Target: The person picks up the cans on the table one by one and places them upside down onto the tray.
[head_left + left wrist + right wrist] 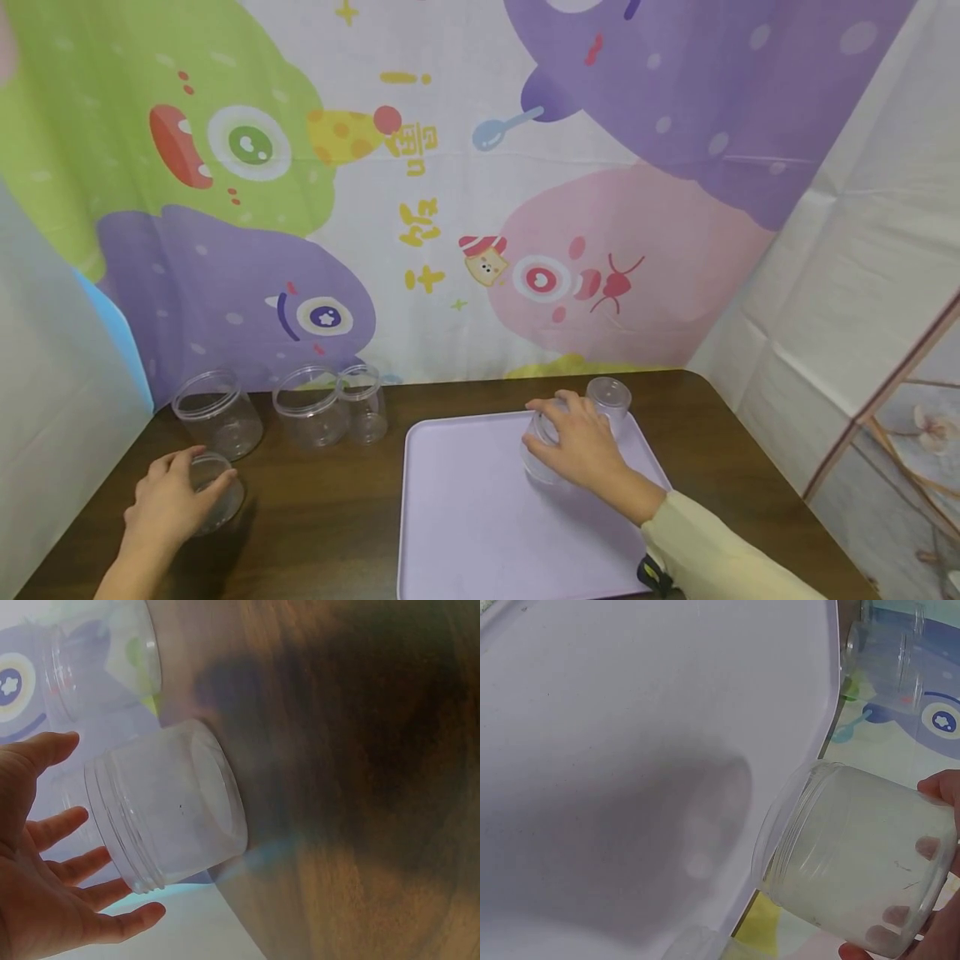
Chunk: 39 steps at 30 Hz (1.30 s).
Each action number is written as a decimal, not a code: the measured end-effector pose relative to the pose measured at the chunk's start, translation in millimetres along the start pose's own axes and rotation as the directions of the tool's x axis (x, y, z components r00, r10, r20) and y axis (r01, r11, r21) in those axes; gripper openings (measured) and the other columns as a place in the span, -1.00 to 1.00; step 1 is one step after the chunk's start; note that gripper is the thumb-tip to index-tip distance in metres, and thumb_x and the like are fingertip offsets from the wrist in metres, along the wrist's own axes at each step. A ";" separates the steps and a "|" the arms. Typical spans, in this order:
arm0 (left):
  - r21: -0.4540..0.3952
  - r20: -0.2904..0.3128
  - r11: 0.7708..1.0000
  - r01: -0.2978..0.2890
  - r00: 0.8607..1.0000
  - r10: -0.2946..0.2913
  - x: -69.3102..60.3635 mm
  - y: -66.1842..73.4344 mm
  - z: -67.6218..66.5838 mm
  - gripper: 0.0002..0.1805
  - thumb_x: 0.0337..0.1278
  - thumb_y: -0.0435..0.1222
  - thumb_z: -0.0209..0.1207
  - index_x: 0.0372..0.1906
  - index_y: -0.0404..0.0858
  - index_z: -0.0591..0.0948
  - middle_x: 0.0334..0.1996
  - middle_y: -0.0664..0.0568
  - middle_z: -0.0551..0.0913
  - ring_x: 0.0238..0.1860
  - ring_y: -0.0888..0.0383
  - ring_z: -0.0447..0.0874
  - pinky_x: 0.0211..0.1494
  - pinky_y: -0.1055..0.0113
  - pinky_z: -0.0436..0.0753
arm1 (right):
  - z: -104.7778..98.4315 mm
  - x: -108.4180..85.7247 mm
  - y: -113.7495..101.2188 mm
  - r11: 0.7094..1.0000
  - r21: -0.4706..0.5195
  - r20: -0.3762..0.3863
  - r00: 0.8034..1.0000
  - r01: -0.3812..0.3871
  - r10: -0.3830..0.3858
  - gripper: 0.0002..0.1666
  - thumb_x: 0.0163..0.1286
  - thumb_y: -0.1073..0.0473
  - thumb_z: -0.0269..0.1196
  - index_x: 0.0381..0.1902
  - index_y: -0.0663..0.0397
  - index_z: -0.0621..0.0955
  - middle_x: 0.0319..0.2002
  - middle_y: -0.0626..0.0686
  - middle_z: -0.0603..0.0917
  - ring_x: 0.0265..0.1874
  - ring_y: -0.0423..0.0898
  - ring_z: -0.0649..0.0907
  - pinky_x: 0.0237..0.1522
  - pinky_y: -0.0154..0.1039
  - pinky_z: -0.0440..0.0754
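My left hand [167, 507] is beside a clear jar [222, 505] at the table's left. In the left wrist view, the left hand [34, 900] has its fingers spread near the threaded rim of an upright clear jar [169, 806]; contact cannot be told. Over the lilac tray [480, 508], my right hand [581, 442] holds another clear jar [538, 467]. The right wrist view shows this jar [855, 851] upside down, threaded mouth toward the tray [667, 682], the right hand's fingers [946, 926] around its base. Whether its rim touches the tray is unclear.
Two wide clear jars [232, 425] [311, 421] and a narrow one [367, 417] stand at the table's back left. A small clear container [609, 398] is at the tray's back right corner. A cartoon-printed cloth [442, 333] hangs behind the table.
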<state>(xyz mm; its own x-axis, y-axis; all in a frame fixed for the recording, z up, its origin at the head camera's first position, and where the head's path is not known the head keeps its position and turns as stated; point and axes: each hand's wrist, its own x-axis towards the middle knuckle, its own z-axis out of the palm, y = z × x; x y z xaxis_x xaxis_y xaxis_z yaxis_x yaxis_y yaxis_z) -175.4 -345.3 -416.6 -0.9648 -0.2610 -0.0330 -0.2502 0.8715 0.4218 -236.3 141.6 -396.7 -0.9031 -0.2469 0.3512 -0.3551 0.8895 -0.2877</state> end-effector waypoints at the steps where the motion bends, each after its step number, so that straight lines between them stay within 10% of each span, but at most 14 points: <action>1: 0.001 0.005 1.000 0.001 1.000 -0.001 0.6 -0.3 0.0 -0.05 0.18 0.30 -0.11 0.33 -0.41 0.10 0.25 -0.62 -0.04 0.12 -0.64 0.02 -0.09 -0.47 0.26 | 0.3 0.4 0.2 1.000 -0.002 0.001 1.000 0.001 -0.001 -0.52 0.11 -0.17 0.28 0.02 -0.29 0.58 0.12 0.21 0.49 0.08 0.21 0.48 -0.07 0.21 0.47; 39: 0.025 0.065 0.999 0.039 0.997 -0.041 17.1 -0.8 1.8 -0.01 0.11 0.32 -0.06 0.33 -0.42 0.09 0.23 -0.60 -0.02 0.13 -0.64 0.03 -0.07 -0.45 0.26 | 6.3 8.2 0.1 1.000 -0.020 0.017 1.000 0.004 -0.004 -0.52 0.12 -0.18 0.27 0.02 -0.29 0.58 0.11 0.22 0.50 0.10 0.19 0.47 -0.07 0.20 0.47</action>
<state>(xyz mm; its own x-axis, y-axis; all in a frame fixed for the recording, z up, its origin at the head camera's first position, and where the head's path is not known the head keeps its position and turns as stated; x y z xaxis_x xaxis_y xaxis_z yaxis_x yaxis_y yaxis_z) -191.8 -349.7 -419.1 -0.9571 -0.2687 -0.1087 -0.2896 0.8706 0.3978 -245.4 137.2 -399.4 -0.9056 -0.2567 0.3376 -0.3539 0.8960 -0.2681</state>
